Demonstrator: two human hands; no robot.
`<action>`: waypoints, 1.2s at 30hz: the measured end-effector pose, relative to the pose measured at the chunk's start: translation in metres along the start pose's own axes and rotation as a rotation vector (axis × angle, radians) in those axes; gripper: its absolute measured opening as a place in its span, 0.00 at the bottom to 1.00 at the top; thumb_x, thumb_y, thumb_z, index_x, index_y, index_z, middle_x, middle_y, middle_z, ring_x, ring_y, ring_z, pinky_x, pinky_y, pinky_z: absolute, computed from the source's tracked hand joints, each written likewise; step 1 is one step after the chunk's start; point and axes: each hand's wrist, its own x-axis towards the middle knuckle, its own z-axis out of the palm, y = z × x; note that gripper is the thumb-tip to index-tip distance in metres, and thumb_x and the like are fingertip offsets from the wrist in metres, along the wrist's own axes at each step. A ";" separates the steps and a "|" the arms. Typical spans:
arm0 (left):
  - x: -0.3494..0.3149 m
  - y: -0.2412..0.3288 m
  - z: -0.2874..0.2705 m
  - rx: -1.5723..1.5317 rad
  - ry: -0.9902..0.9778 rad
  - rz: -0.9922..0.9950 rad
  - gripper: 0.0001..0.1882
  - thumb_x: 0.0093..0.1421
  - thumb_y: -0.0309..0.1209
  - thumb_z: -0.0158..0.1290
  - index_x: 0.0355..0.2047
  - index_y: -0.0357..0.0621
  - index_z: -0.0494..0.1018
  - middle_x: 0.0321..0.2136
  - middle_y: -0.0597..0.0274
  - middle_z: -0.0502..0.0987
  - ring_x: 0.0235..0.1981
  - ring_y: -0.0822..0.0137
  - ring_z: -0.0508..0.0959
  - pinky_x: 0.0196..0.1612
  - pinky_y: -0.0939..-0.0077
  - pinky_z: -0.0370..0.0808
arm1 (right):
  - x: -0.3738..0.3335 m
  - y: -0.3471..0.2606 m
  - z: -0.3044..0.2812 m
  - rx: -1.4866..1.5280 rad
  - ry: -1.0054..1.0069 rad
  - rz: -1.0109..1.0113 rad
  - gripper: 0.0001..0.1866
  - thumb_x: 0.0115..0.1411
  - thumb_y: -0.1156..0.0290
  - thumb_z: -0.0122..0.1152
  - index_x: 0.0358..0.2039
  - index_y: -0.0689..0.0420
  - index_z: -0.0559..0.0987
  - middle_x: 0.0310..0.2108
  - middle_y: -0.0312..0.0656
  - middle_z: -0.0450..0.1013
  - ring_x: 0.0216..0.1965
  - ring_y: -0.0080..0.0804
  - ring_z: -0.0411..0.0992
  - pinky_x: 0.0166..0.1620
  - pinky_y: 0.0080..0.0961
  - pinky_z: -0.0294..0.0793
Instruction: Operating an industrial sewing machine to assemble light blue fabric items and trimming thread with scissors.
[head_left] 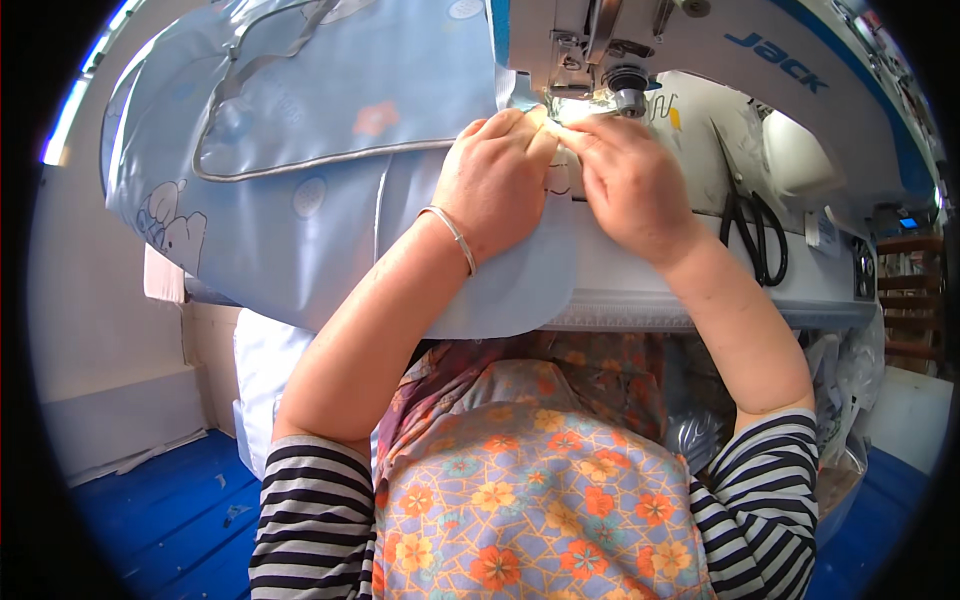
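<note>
A light blue printed fabric point(320, 240) with grey piping spreads over the sewing table's left side and hangs over its front edge. Its upper right edge runs to the sewing machine point(690, 45), near the needle area. My left hand point(497, 180), with a bangle at the wrist, is closed in a pinch on that edge. Fingertip to fingertip with it, my right hand point(635, 190) is also closed, pinching at the same edge, slightly blurred. The fingers hide most of what lies between them. A grey strip point(510, 90) rises just behind my left fingers.
Black-handled scissors point(755, 225) lie on the table right of my right hand, blades pointing away. A ruler strip point(630, 312) runs along the front table edge. The machine's arm overhangs the work from behind and the right. Clear plastic bags point(845, 370) hang at the right.
</note>
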 end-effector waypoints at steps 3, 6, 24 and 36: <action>-0.005 -0.002 0.005 -0.008 0.026 0.012 0.16 0.50 0.24 0.48 0.40 0.36 0.74 0.47 0.53 0.75 0.51 0.58 0.72 0.54 0.63 0.68 | -0.002 0.003 0.005 -0.046 0.021 -0.122 0.16 0.52 0.79 0.55 0.42 0.61 0.79 0.42 0.44 0.76 0.43 0.40 0.74 0.48 0.33 0.74; -0.007 -0.003 0.001 0.001 0.026 0.021 0.18 0.51 0.24 0.48 0.44 0.34 0.74 0.48 0.51 0.75 0.53 0.57 0.72 0.56 0.62 0.66 | -0.004 0.002 0.004 -0.088 -0.038 -0.135 0.16 0.50 0.80 0.55 0.42 0.63 0.79 0.43 0.44 0.76 0.45 0.39 0.73 0.50 0.33 0.73; -0.134 -0.001 -0.128 0.396 -0.482 0.000 0.30 0.52 0.27 0.49 0.58 0.39 0.65 0.52 0.50 0.68 0.50 0.55 0.72 0.58 0.55 0.66 | -0.015 -0.011 -0.005 0.007 -0.112 -0.136 0.16 0.48 0.83 0.57 0.41 0.64 0.79 0.43 0.46 0.76 0.43 0.41 0.74 0.49 0.33 0.74; -0.126 -0.043 -0.105 0.524 -0.326 0.087 0.29 0.52 0.28 0.50 0.57 0.49 0.68 0.41 0.55 0.71 0.39 0.61 0.76 0.50 0.66 0.72 | -0.022 -0.030 0.000 -0.092 -0.125 -0.195 0.17 0.53 0.78 0.58 0.46 0.62 0.78 0.47 0.49 0.74 0.46 0.44 0.73 0.51 0.34 0.73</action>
